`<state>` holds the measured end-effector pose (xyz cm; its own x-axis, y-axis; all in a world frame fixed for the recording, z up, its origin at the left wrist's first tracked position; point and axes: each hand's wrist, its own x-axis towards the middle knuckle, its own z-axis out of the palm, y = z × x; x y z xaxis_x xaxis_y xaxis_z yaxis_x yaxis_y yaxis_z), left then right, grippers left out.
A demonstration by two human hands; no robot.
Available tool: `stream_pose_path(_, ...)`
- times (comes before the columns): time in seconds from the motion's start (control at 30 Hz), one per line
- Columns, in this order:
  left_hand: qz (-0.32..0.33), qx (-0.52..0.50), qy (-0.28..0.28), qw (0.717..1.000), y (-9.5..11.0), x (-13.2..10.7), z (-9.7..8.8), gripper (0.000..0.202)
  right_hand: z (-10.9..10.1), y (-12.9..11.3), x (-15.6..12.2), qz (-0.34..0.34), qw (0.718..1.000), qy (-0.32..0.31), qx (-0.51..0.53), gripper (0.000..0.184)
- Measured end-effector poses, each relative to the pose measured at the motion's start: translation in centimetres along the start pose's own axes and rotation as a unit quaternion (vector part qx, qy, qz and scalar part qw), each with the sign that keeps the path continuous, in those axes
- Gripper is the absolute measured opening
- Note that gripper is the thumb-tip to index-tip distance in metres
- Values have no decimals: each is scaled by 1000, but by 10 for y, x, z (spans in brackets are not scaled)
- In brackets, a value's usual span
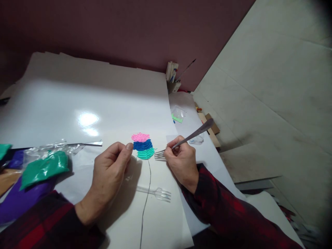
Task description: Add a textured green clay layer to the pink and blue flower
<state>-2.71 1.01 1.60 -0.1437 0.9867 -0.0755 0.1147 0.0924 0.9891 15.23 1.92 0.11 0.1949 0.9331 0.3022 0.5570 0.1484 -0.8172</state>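
Observation:
My right hand (pixel 182 159) grips a metal fork (pixel 199 130), its tines level with the lower right edge of a textured clay shape. This shape has a pink band (pixel 140 137), a blue band (pixel 142 145) and a turquoise band (pixel 145 154). It lies on a white paper sheet (pixel 166 230), with a drawn dark line (pixel 149 173) running down from it. My left hand (pixel 110 176) is closed, thumb and forefinger pinched at the blue band's left end; whatever is between them is hidden. A clear plastic fork (pixel 160 194) rests across the line below the shape.
Bags of green clay (pixel 45 167) and purple clay (pixel 31 197) lie at the left. Behind the paper rises a glossy white board (pixel 124 97). A holder with a brush (pixel 173 81) stands at the back, near a small bag with green clay (pixel 177 116).

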Motion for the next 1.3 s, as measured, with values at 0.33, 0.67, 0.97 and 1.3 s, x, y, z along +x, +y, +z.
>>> stream_pose_path(0.33, -1, 6, 7, 1000, 0, 0, 1, 39, 4, -1, -3, -23, 996, -77, 42, 5)
stream_pose_path(0.67, -2, 6, 6, 1000, 2, -1, 0, 40, 5, 0, -2, -16, 997, -79, 19, 6)
stream_pose_path(0.97, -4, 2, 0, 1000, 1, 0, 0, 38, 3, 1, 1, 1, 999, -48, 5, 6)
stream_pose_path(1.3, 0, 0, 0, 1000, 1, 0, 0, 39, -1, 0, 5, 16, 1000, 5, -11, 7)
